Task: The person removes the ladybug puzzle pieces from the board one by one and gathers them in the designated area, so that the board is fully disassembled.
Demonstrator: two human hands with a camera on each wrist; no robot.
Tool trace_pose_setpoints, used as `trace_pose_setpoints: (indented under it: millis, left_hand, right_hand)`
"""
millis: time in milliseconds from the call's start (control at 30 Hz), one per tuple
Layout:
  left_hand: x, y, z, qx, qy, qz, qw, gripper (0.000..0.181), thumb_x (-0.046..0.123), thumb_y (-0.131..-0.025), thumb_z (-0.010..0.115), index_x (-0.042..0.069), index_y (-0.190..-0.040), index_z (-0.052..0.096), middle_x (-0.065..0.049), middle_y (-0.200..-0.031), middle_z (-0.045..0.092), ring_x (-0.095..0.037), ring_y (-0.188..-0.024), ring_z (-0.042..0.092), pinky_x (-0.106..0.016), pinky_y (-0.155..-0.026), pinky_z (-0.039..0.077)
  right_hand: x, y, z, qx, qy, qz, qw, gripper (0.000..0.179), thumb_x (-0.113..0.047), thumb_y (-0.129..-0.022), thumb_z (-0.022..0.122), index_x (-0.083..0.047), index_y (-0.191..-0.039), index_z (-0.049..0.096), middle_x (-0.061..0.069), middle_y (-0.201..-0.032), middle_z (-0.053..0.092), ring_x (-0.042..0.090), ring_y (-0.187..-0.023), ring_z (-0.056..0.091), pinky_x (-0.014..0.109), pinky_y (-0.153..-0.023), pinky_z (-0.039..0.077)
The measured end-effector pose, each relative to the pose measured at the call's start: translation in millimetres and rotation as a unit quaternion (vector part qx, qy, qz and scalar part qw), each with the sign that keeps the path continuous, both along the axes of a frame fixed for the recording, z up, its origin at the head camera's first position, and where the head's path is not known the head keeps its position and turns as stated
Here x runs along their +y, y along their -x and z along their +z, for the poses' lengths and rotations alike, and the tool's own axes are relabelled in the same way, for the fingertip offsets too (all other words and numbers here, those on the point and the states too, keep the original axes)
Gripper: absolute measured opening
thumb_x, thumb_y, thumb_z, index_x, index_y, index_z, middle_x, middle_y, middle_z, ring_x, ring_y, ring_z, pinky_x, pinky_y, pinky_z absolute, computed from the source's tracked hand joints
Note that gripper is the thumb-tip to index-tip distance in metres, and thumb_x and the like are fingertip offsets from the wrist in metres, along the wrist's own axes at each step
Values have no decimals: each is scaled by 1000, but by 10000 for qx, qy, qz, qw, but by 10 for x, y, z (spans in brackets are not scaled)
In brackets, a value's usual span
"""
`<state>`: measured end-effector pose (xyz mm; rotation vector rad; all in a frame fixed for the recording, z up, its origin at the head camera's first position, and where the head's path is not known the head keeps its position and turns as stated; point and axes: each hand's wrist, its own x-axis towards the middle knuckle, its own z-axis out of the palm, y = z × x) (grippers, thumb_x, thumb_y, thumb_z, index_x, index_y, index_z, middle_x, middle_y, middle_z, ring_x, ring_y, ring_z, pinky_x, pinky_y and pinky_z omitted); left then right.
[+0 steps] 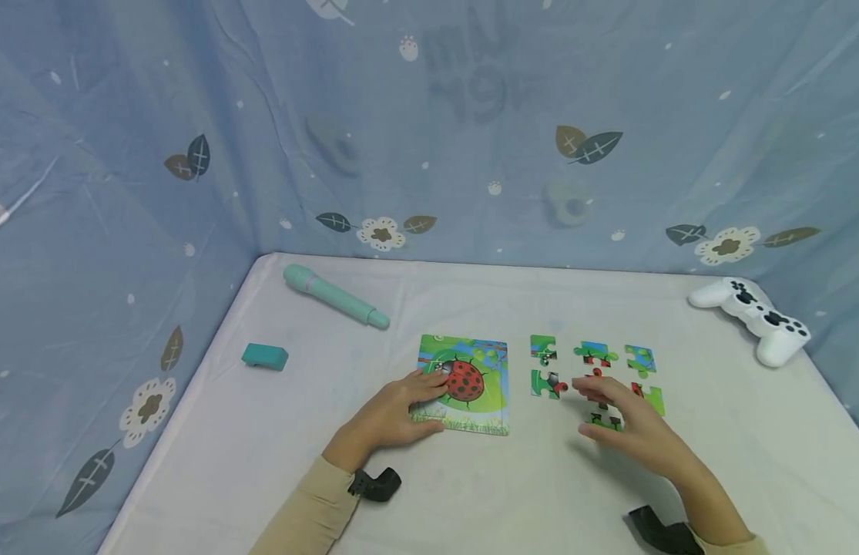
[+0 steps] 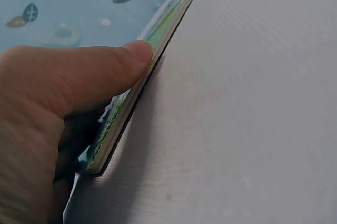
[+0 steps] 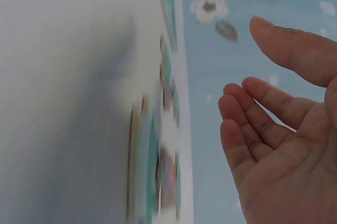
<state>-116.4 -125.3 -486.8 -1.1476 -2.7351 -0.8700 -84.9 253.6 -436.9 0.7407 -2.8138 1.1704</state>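
Observation:
A square ladybug puzzle board (image 1: 494, 397) lies flat near the middle of the table. My left hand (image 1: 399, 412) rests on its left side, the fingers stretched over the picture. In the left wrist view the thumb (image 2: 113, 68) touches the board's near edge. Right of the board lie several loose jigsaw pieces, among them a green corner piece (image 1: 540, 344), a red-and-green piece (image 1: 542, 383) and a blue-green piece (image 1: 640, 357). Over these hovers my right hand (image 1: 637, 432), partly covering some. Its fingers are loosely bent and hold nothing; the pieces look blurred in the right wrist view.
A teal toy microphone (image 1: 335, 297) lies behind the board to the left. Farther left sits a small teal block (image 1: 265, 356). At the back right is a white game controller (image 1: 751, 316). Blue patterned cloth (image 1: 471, 154) hangs along the table's back and sides.

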Motion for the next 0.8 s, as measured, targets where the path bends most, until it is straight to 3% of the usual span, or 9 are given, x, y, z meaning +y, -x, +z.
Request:
trace_pose_setpoints:
  millis: [167,300,600,800]
  left_hand:
    - [-18,-7,3,-205,-74,133,9997,59,38,-81,72,9,-131,58,-4,-143,49,-32,-134,42,-45,-108,41]
    - [-56,7,17,-337,-157,332,9988,67,43,-80,73,11,-136,54,-3,-147,44,-28,-137,39,-45,-110,38]
    - [-216,89,-7,-373,32,693,9969,81,54,-76,72,9,-139,49,-3,-150,39,-26,-140,34,-46,-113,33]
    - [-243,97,-10,-493,231,711,9960,85,58,-77,69,11,-143,43,-1,-152,36,-26,-140,33,-47,-113,33]
  right_hand:
    - [-306,110,-7,-43,9,420,9991,53,-18,-81,75,-7,-129,54,5,-125,59,20,-110,57,32,-91,51]
    - [-578,201,-32,-191,43,713,9973,52,-19,-82,75,-7,-129,54,5,-125,59,23,-112,57,41,-93,50]
    - [-1147,361,-68,-512,191,1334,9895,55,-20,-83,74,-4,-131,52,9,-125,59,26,-114,57,44,-96,49]
    - [-1474,469,-130,-790,272,1640,9829,55,-17,-84,73,-2,-131,51,10,-120,59,23,-104,59,35,-88,53]
